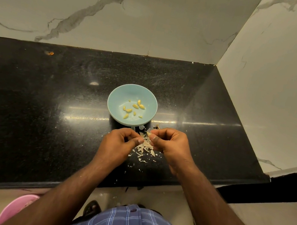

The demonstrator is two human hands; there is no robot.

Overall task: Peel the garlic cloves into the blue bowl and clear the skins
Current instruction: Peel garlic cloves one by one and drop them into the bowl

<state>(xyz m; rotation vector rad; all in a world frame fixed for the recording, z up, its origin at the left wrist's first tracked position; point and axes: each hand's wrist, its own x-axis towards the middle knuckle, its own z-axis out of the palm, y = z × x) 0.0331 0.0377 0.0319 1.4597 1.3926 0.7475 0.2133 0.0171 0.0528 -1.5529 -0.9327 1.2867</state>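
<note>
While I stand at the black polished stone table (47, 116), my right hand (170, 144) pinches a small pale garlic clove (148, 133) between the thumb and the first finger, just in front of the near rim of the round light blue bowl (115, 97). My left hand (120, 142) is close beside it, with the fingers curled and the thumb stretched toward the clove; I cannot tell if it touches the clove or only a piece of skin. Under and between both hands lies a loose heap of dry whitish garlic skins (145, 148) on the table, and some small flakes are spread toward the front edge. Inside the bowl I see several yellowish peeled cloves (134, 108) lying near the middle. Low at the left, beside my arm, part of a pink plastic bucket (13, 209) stands on the floor.
</note>
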